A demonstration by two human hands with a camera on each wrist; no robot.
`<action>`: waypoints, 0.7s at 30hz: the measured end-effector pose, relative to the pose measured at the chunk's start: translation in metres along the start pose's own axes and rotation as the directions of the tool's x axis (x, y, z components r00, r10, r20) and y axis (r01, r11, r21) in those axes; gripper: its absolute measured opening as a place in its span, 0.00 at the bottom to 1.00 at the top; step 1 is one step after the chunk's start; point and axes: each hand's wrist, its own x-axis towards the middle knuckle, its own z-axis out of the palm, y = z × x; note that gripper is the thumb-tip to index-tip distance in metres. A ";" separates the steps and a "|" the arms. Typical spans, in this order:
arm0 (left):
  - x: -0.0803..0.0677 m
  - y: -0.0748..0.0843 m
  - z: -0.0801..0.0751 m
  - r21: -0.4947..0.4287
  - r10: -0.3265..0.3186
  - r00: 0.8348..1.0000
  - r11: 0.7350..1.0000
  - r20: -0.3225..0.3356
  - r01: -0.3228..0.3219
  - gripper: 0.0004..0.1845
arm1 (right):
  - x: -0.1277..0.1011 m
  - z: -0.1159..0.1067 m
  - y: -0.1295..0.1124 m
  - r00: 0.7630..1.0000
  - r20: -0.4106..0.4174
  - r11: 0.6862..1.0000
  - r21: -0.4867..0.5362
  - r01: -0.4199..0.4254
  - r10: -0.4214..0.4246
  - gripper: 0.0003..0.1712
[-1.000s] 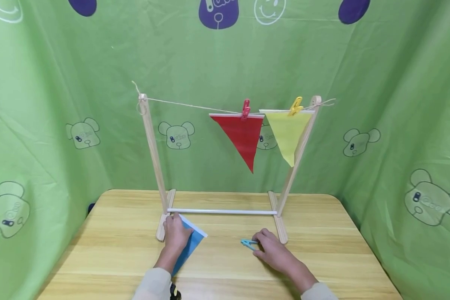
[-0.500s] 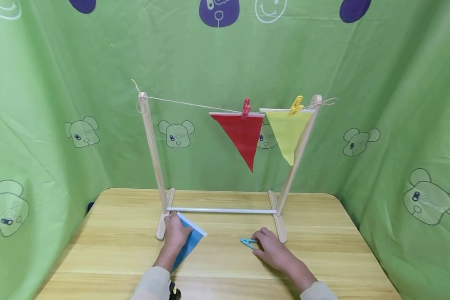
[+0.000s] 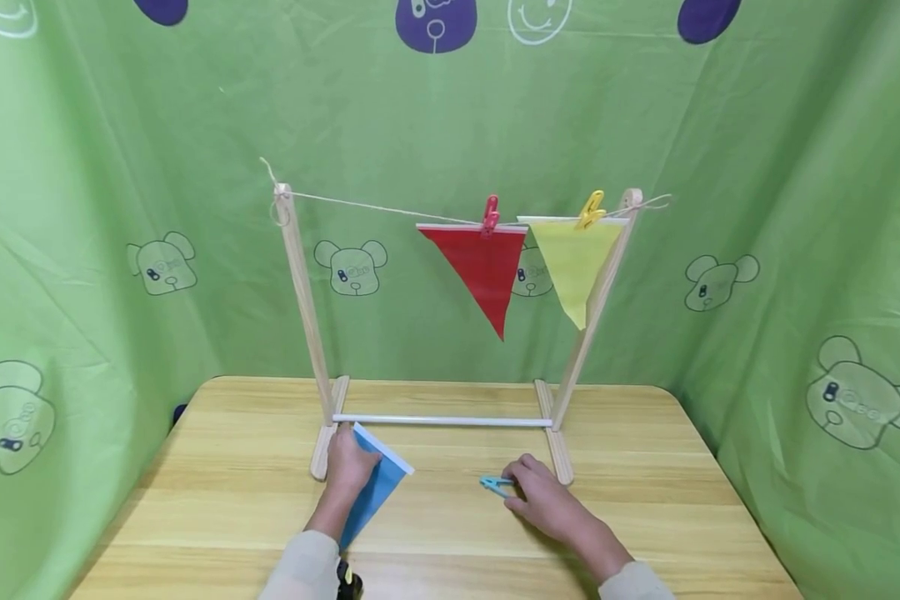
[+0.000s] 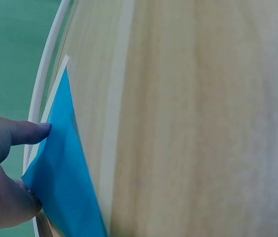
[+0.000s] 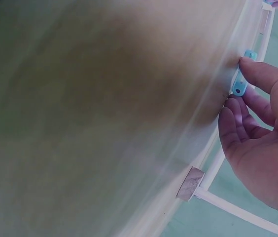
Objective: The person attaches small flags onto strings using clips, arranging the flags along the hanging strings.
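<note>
My left hand pinches a blue triangular flag near one end of its white-edged top, low over the table. The left wrist view shows the thumb and a finger on the flag, whose point runs off the bottom of that view. On the right, my right hand holds a light-blue clothespin by its handles, the nose toward the left. Thumb and fingers lie around the clothespin in the right wrist view. Flag and clothespin are apart from each other.
A wooden stand carries a string between its left post and right post. From it hang a red flag and a yellow flag, clipped by clothespins. A white rod joins the feet.
My left hand has shifted slightly left at the flag's upper corner, so more of the blue cloth shows. The right hand keeps its hold on the clothespin in nearly the same spot.
</note>
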 end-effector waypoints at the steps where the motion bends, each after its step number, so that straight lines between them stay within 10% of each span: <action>1: 0.000 0.000 0.000 0.001 -0.008 1.000 1.000 -0.001 0.008 0.44 | 0.000 0.000 0.000 1.000 0.001 1.000 0.002 -0.001 0.001 0.16; 21: 0.000 -0.004 -0.010 -0.048 -0.106 0.994 0.993 0.034 0.108 0.15 | 0.002 0.000 0.000 1.000 -0.007 1.000 0.021 0.014 -0.014 0.15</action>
